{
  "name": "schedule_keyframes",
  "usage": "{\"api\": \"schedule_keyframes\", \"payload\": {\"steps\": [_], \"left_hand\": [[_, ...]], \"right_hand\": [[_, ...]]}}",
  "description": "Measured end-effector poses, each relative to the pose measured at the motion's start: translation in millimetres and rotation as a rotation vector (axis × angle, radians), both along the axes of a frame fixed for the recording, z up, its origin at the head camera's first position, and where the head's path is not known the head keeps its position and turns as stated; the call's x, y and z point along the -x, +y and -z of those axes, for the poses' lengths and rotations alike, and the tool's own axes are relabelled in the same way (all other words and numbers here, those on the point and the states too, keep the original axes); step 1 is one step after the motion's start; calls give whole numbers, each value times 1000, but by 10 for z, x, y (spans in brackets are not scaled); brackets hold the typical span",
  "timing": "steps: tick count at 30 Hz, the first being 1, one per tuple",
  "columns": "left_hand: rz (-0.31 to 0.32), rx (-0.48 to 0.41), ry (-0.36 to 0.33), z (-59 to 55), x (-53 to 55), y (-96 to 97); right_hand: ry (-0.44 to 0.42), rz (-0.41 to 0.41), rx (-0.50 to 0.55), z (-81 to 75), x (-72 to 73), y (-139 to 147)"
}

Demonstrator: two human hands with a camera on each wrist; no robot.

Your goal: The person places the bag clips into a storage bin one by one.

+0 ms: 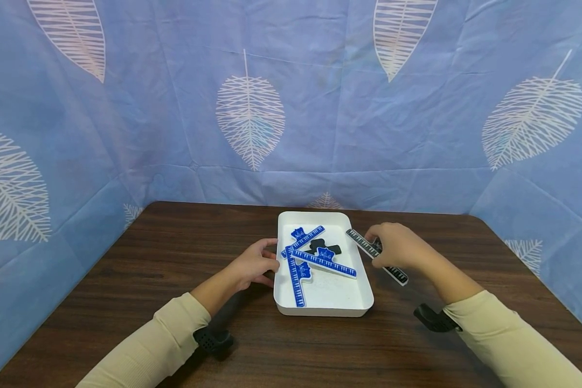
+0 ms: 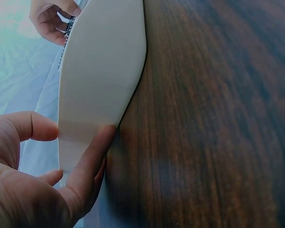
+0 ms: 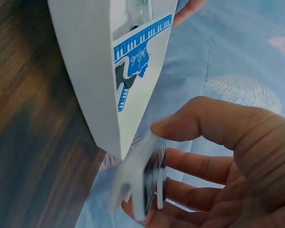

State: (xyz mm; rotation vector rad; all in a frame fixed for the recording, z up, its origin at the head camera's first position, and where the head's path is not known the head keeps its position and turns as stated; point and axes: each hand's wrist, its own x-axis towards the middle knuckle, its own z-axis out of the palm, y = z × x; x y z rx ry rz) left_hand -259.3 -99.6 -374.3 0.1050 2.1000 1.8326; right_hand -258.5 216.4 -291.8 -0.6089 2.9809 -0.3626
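In the head view a white tray (image 1: pixel 337 295) stands on the table. Three blue clips with piano-key strips, a near one (image 1: pixel 325 263), a left one (image 1: pixel 295 280) and a far one (image 1: pixel 315 233), lie crossed inside it. A black piece (image 1: pixel 333 249) shows partly beneath them. My left hand (image 1: pixel 253 264) holds the tray's left side, fingertips at the rim and on the outer wall (image 2: pixel 102 61). Just off the tray's right side, my right hand (image 1: pixel 399 247) pinches a black piano-key clip (image 1: pixel 396 275). That clip is tilted and blurred in the right wrist view.
Dark wood table (image 1: pixel 194 231) surrounds the tray. Behind and beside it hangs a blue cloth (image 1: pixel 320 134) with white leaf prints. A black strap device sits at the left wrist (image 1: pixel 213 340) and another at the right wrist (image 1: pixel 436 319).
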Motion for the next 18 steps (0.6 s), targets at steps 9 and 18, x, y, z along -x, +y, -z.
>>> {"api": "schedule_keyframes", "payload": {"steps": [9,18], "left_hand": [[3,9,2,-10,-9,1],[1,16,2,-25,-23,1]], "right_hand": [[12,-34,-15,-4,36,-168],[1,-77,-63,63,109,-329]]}}
